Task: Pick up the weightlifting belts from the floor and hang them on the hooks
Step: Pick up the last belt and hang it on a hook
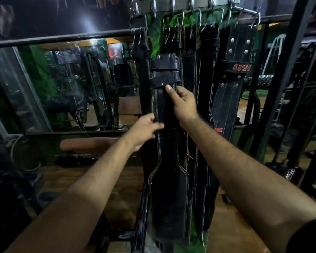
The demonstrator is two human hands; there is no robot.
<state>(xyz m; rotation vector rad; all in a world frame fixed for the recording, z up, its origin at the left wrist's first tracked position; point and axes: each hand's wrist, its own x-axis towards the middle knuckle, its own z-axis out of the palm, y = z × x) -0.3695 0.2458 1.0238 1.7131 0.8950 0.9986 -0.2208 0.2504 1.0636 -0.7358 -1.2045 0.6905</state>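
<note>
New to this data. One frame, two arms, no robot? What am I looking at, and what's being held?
No machine here: a person wears a wide-angle camera on the head, looking forward and down, so both bare arms reach in from the bottom. The left hand grips the edge of a black weightlifting belt that hangs straight down. The right hand holds the same belt higher up, its index finger pointing up at a strap loop. Above is a row of metal hooks with more belts hanging, one marked USI. A mirror sits to the left; the floor looks wooden.
</note>
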